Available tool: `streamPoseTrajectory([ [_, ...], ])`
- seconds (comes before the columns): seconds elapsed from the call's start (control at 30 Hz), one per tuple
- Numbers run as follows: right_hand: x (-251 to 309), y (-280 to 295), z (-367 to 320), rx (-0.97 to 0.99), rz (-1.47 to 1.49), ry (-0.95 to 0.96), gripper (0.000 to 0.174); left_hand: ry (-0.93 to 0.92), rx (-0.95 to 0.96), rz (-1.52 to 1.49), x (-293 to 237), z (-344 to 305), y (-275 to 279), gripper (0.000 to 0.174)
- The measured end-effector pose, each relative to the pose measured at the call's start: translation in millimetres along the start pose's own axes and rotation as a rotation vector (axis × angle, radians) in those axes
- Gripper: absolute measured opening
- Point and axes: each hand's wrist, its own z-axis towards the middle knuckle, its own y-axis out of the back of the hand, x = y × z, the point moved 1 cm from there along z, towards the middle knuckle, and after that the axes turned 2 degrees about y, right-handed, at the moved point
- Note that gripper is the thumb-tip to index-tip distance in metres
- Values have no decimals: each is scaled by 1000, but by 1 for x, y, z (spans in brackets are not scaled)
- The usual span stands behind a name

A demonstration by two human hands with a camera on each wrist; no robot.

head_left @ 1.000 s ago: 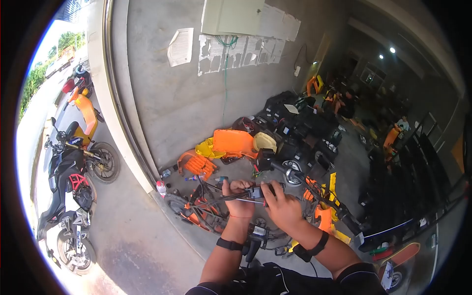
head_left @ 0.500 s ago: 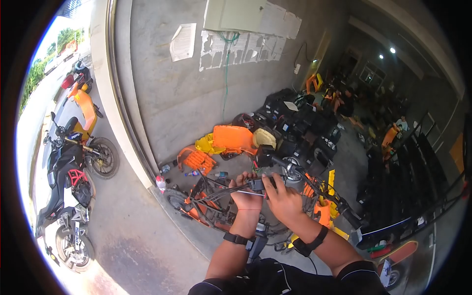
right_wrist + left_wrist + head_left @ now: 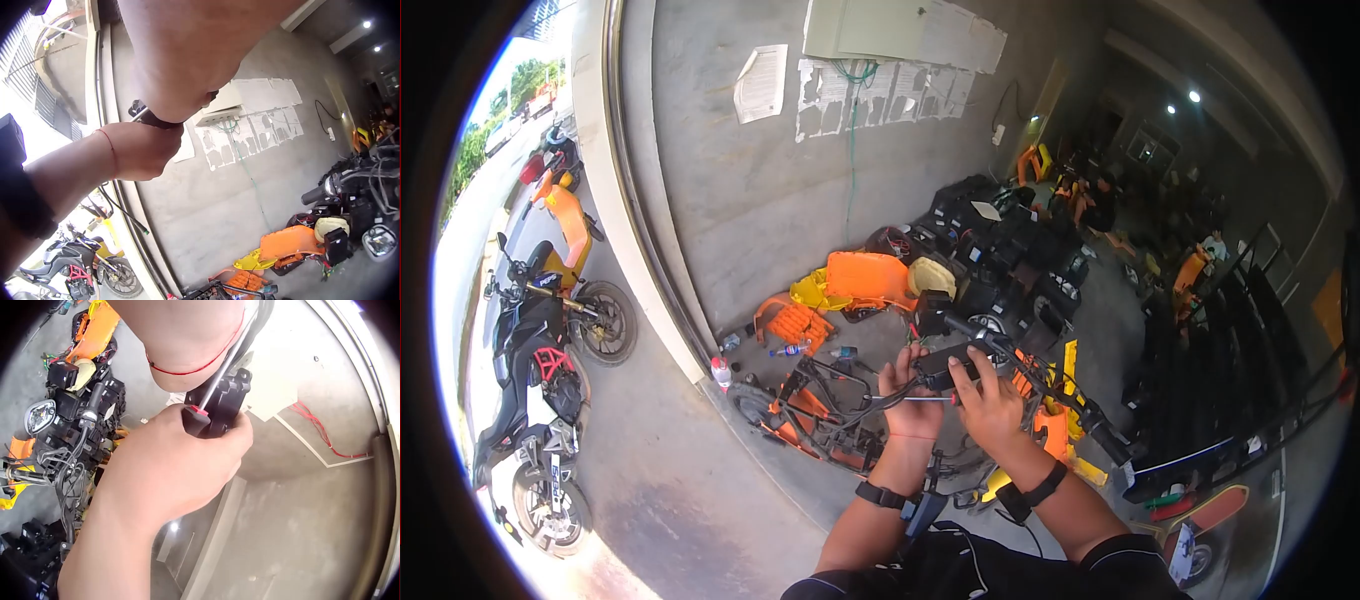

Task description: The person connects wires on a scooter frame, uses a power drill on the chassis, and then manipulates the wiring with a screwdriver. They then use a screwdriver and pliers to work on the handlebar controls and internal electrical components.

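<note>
In the head view, a black plastic box with dark cables is held up in front of the chest. My left hand, a red string at its wrist, grips the box from the left. My right hand has fingers on the box's right end and also holds a screwdriver. The screwdriver's black and red handle lies in the right hand, and its metal shaft runs across under the box toward the left wrist. Mounting lugs show on the black box in the left wrist view. Left fingers are mostly hidden there.
Below the hands lies a stripped bike frame with orange parts. Handlebars stand to the right. Orange panels and a heap of black boxes line the wall. A motorcycle is parked at left, and bottles lie on the floor.
Both hands have shifted slightly right with the box and screwdriver. The box has turned, so a broader dark face shows now. Both hands keep their hold.
</note>
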Motion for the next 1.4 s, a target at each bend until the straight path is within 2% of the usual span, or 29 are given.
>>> streamPoseTrajectory([
  [0.3, -16, -7, -8, -24, 11, -81, 57, 81, -90, 142, 15, -14, -22, 43],
  [0.47, -19, -7, -7, -20, 13, -109, 61, 122, -122, 124, 16, -4, -11, 42],
  [0.53, -19, -8, -8, 26, 40, -112, 76, 107, -151, 119, 16, -4, -12, 42],
  [0.67, -18, -9, -7, 30, 54, -131, 74, 124, -194, 106, 15, -5, -12, 41],
  [0.83, -17, -13, -4, -67, 48, -164, 64, 172, -165, 123, 10, -1, -9, 44],
  [0.93, -17, -8, 3, -21, 61, -242, 61, 160, -199, 182, 12, 1, -13, 36],
  [1.0, -19, -6, 9, -18, 85, -304, 60, 107, -371, 106, 14, 8, 7, 23],
  [1.03, -21, -4, 11, -23, 110, -353, 60, 120, -388, 122, 13, 10, 24, 23],
  [1.13, -30, 4, 5, 5, 166, -437, 56, 340, -387, 163, 1, 4, 108, 21],
  [1.2, -33, 6, -13, 29, 208, -483, 54, 445, -372, 198, -13, -12, 184, 20],
  [1.27, -36, 5, -43, 98, 197, -519, 55, 485, -713, 335, -34, -32, 252, 20],
  [1.33, -38, 4, -76, 238, 214, -543, 56, 568, -574, 274, -67, -47, 317, 15],
  [1.37, -38, 7, -93, 242, 206, -562, 56, 584, -582, 282, -73, -45, 315, 15],
  [1.4, -38, 10, -110, 364, 261, -612, 55, 673, -462, 785, -79, -46, 308, 18],
])
